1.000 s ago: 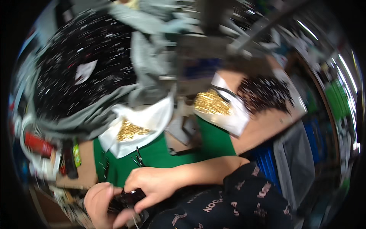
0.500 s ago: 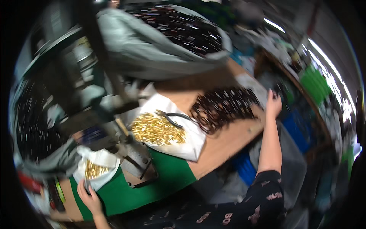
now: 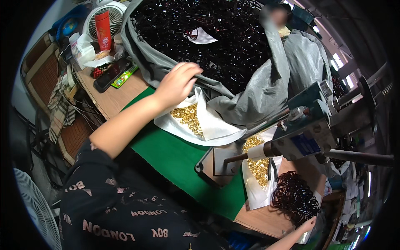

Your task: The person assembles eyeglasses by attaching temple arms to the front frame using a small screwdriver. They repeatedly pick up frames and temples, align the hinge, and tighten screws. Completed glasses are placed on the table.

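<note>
My left hand (image 3: 178, 84) reaches over the near rim of a grey sack (image 3: 260, 98) full of glossy dark loops (image 3: 225, 62). Its fingers are loosely bent, with nothing visible in them. Just below it, small gold metal pieces (image 3: 189, 118) lie in a white cloth bag (image 3: 221, 132) on the green mat (image 3: 177, 156). At the lower right, my right hand (image 3: 308, 225) is closed beside a pile of dark brown loops (image 3: 295, 198); what it grips is too small to make out. Between the hands stands a hand press (image 3: 306, 135) with a metal base (image 3: 225, 162).
Past the press, more gold pieces (image 3: 258, 171) lie on white cloth with black-handled pliers (image 3: 273, 168). A phone (image 3: 112, 75), a red bottle (image 3: 102, 31) and a fan (image 3: 106, 21) are at the far left. A chair (image 3: 43, 71) stands beside the table. Another person is beyond the sack.
The view has swung left and steadied. My left hand has moved from the small white bag of gold pieces up to the sack's rim. My right hand stays by the pile of loops.
</note>
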Action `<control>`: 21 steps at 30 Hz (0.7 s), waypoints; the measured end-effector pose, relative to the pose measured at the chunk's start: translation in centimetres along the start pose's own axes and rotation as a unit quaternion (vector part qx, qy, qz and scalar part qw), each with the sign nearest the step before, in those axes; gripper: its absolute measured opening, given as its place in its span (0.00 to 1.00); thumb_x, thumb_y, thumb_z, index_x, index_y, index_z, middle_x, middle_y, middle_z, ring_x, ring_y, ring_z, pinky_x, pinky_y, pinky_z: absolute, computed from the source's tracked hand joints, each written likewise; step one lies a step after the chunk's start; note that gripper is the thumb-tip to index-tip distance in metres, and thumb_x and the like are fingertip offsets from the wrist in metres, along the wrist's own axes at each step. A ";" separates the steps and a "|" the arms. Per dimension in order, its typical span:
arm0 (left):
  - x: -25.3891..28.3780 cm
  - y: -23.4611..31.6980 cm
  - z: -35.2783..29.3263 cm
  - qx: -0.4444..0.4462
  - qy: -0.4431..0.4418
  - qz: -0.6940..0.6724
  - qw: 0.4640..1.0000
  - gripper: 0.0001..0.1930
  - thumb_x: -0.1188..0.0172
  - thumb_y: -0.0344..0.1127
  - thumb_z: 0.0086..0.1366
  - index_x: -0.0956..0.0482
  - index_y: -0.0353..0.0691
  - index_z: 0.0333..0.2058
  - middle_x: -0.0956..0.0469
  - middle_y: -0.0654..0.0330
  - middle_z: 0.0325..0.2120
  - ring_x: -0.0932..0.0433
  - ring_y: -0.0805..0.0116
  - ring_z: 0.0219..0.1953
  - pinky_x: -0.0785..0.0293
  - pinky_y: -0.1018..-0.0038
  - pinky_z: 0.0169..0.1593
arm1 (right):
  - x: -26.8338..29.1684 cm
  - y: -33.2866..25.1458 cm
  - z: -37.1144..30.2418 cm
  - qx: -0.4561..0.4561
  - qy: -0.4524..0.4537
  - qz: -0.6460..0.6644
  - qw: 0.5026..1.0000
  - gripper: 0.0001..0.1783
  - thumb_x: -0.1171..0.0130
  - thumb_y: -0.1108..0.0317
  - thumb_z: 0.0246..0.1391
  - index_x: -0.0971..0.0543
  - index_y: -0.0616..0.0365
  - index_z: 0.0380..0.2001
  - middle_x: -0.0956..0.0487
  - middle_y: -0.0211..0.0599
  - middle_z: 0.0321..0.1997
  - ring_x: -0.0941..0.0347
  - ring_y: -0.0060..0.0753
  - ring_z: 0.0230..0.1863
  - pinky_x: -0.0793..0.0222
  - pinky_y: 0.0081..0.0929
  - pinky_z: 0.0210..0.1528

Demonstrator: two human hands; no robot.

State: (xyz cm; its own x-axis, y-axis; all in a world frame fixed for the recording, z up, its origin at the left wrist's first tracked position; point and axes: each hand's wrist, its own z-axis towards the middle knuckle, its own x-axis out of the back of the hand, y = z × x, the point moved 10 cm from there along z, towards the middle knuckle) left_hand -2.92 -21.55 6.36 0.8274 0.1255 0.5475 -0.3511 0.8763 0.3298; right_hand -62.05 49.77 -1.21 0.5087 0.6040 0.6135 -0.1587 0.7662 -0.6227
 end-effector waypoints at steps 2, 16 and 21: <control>-3.8 -2.3 3.8 0.025 -0.024 -0.003 0.999 0.17 0.44 0.33 0.55 0.28 0.37 0.44 0.29 0.51 0.46 0.32 0.52 0.50 0.37 0.65 0.54 | 1.8 -7.8 -5.2 0.108 0.039 0.061 0.992 0.25 0.51 0.54 0.58 0.29 0.67 0.48 0.26 0.46 0.49 0.30 0.41 0.48 0.37 0.29 0.52; -12.4 -10.9 9.4 0.269 0.003 -0.258 0.928 0.15 0.45 0.45 0.56 0.21 0.37 0.26 0.21 0.54 0.29 0.23 0.59 0.35 0.30 0.68 0.43 | 3.0 -40.5 -38.4 0.383 -0.294 0.206 0.851 0.13 0.48 0.76 0.49 0.28 0.68 0.40 0.29 0.44 0.45 0.35 0.40 0.51 0.42 0.30 0.54; -2.2 -13.0 4.8 0.244 0.029 -0.595 0.765 0.09 0.55 0.29 0.62 0.25 0.34 0.31 0.23 0.56 0.38 0.26 0.67 0.42 0.35 0.73 0.51 | 0.9 -42.3 -41.6 0.351 -0.419 0.248 0.800 0.10 0.45 0.80 0.44 0.25 0.65 0.33 0.24 0.43 0.37 0.29 0.43 0.42 0.36 0.35 0.48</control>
State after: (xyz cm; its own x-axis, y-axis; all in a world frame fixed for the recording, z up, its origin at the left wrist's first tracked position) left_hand -2.25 -35.48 4.55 0.7011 -0.5938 -0.3949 0.5561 0.1087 0.8239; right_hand -19.69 8.80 5.53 -0.4630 0.5817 0.6688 -0.7508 0.1436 -0.6447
